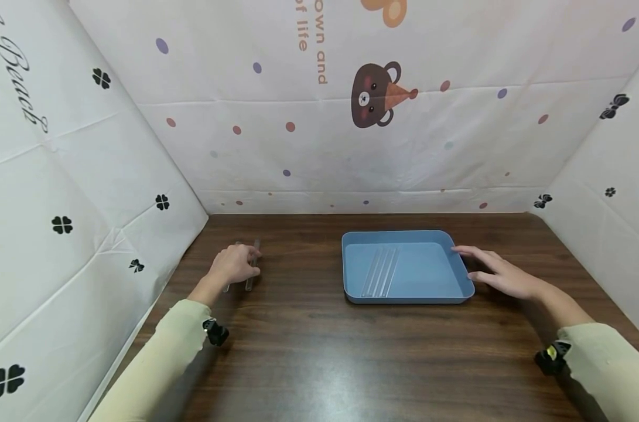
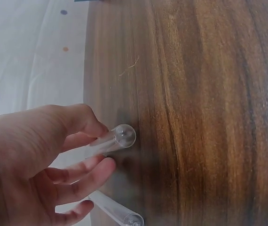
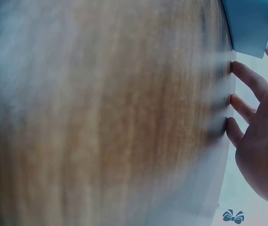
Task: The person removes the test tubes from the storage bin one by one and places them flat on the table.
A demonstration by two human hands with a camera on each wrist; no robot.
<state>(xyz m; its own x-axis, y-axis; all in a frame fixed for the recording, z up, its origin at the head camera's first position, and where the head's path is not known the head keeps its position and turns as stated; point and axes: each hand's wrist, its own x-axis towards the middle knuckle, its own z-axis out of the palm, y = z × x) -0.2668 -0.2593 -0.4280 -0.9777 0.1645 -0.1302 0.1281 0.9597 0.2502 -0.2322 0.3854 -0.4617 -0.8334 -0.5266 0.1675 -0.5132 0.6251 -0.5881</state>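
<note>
1. Tube (image 2: 108, 142), clear with a rounded end, lies at the far left of the counter (image 1: 308, 351), held in the left hand (image 1: 233, 264); that grip is narrow, thumb and fingers set against opposite sides of it.
2. Second tube (image 2: 113, 209), also clear, lies just beside the first, on its left, partly hidden by the same hand.
3. Tray (image 1: 430, 269), blue and shallow, sits right of the middle of the counter, well apart from those two.
4. More tubes (image 1: 379, 272), clear, lie side by side and slanted in the tray's left half.
5. Right hand (image 1: 501, 278) touches the tray's right edge with thumb and forefinger; its grip is wide and loose, the other fingers reaching down beside the tray.
6. Sheet (image 1: 277, 146) behind the counter is white, printed with coloured dots and a brown bear (image 1: 369, 97).
</note>
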